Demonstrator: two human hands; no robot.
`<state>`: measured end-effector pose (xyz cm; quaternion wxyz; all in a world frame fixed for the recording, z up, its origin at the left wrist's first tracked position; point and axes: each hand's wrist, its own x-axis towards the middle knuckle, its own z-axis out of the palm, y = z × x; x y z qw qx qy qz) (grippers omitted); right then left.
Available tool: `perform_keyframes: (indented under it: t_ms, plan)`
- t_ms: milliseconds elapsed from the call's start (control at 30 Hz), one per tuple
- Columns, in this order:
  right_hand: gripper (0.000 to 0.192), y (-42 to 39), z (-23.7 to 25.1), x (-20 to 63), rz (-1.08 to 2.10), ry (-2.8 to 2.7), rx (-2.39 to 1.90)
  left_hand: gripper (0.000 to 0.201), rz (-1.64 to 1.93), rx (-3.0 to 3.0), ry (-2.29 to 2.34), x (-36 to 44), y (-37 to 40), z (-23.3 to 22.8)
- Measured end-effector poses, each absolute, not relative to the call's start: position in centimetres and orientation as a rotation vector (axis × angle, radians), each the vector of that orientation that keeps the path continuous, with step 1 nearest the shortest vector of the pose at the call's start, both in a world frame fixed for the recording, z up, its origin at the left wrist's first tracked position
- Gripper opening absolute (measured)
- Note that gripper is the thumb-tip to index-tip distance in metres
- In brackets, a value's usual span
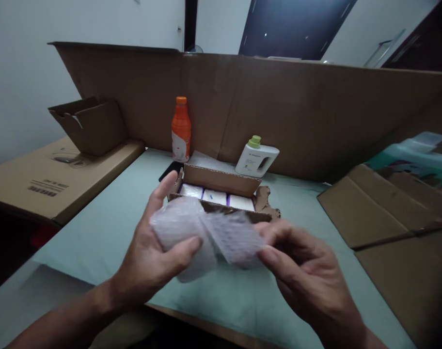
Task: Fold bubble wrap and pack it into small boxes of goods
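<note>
A bundle of bubble wrap [182, 228] lies in my left hand [151, 257], held with the thumb across its front; whatever is inside the wrap does not show clearly. My right hand [304, 271] pinches the loose end of the same bubble wrap between thumb and fingers, and that flap stretches across between the two hands. Just behind the wrap stands an open cardboard box [221, 179], its flaps up. In it sit white packs [214, 197] with purple edges, side by side. The front of the box is partly hidden by the bubble wrap.
An orange bottle [181, 131] and a white jug with a green cap [257, 157] stand behind the box. A dark flat object [170, 170] lies near the bottle. Cardboard boxes flank the pale green tabletop [108, 228], and a tall cardboard panel [297, 106] closes the back.
</note>
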<state>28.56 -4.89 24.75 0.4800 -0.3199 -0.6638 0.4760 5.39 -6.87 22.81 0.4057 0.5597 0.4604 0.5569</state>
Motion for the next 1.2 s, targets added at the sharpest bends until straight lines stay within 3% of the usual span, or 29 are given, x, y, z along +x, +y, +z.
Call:
perform_keyframes:
  t_ms: [133, 267, 467, 600, 733, 800, 933, 1200]
  plan:
    - [0.020, -6.5, 22.6, 31.7, 1.062, -1.461, -0.942, 0.075, 1.307, 1.254, 1.142, 1.3, -8.9, 19.4]
    - [0.030, -8.1, 16.3, 34.4, 0.945, -1.354, -1.298, 0.048, 1.308, 1.092, 1.489, -1.6, -9.9, 15.3]
    - [0.041, -12.7, 8.0, 38.0, 1.021, -0.950, -1.692, 0.043, 1.098, 1.551, 1.693, -0.7, -13.1, 12.7]
    - [0.041, -13.8, 7.5, 39.1, 0.958, -0.770, -1.675, 0.052, 0.795, 2.091, 1.504, 3.5, -14.5, 11.8]
    - [0.040, -13.1, 8.0, 38.6, 1.017, -0.781, -1.618, 0.068, 0.709, 2.383, 1.346, 7.8, -14.9, 10.5]
    - [0.039, -12.6, 8.0, 38.5, 1.031, -0.843, -1.610, 0.060, 0.625, 2.464, 1.252, 9.1, -14.6, 10.0]
    - [0.037, -11.7, 8.2, 39.0, 1.016, -0.932, -1.615, 0.021, 0.513, 2.417, 1.130, 8.9, -13.2, 10.1]
    - [0.056, -10.8, 8.4, 38.7, 1.013, -0.725, -1.506, 0.029, 0.924, 2.535, 1.176, 0.3, -10.2, 13.2]
